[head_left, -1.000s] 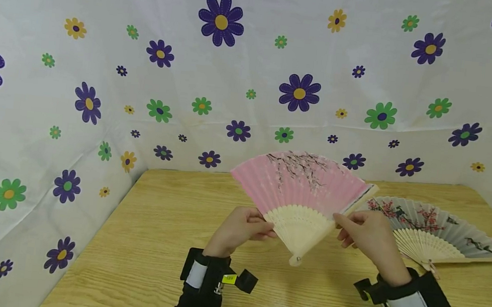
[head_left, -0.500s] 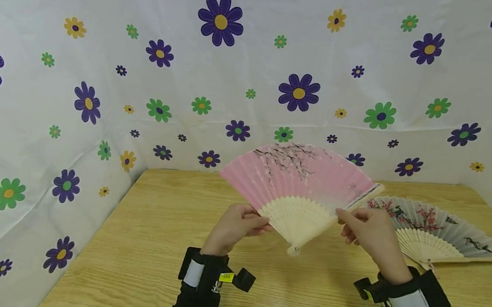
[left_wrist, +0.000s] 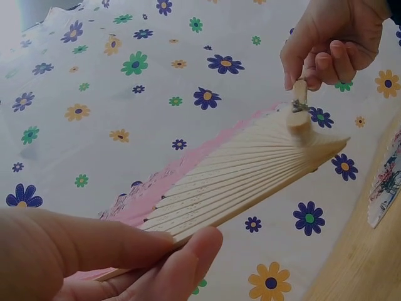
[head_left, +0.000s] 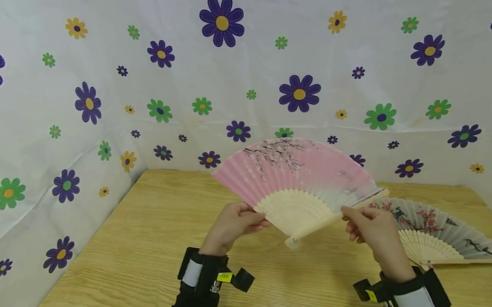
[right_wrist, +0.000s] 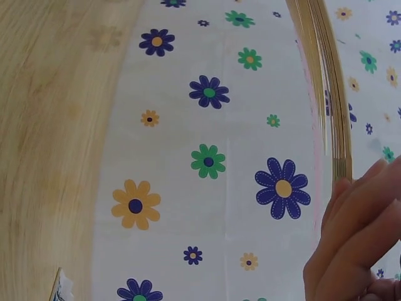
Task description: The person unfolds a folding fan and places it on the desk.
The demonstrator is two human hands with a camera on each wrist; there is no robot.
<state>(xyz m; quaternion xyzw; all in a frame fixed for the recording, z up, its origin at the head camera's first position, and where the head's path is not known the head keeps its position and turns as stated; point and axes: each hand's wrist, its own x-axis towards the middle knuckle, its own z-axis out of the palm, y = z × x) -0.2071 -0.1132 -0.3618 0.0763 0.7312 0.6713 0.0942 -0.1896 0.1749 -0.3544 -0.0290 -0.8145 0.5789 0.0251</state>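
Note:
A pink folding fan (head_left: 316, 168) with blossom branches is held up over the table, spread into a wide arc with its pivot end downward. My left hand (head_left: 231, 226) pinches its left outer rib between thumb and fingers; the left wrist view shows that grip (left_wrist: 135, 257) close up beside the pale ribs (left_wrist: 219, 175). On the other side, my right hand (head_left: 375, 232) pinches the right outer rib. In the right wrist view the fan's ribs (right_wrist: 338, 94) appear edge-on above my right hand (right_wrist: 360, 244), whose fingertips are partly hidden.
A second folding fan (head_left: 482, 241), whitish-grey with red blossoms and birds, lies spread on the wooden table (head_left: 145, 253) at the right, partly behind my right hand. A white flower-printed cloth (head_left: 247, 58) hangs around the back and sides.
The pink fan has spread wider and risen slightly, its pivot end shifting up and a little left. My right hand has edged right, my left hand slightly left. The second fan stays put.

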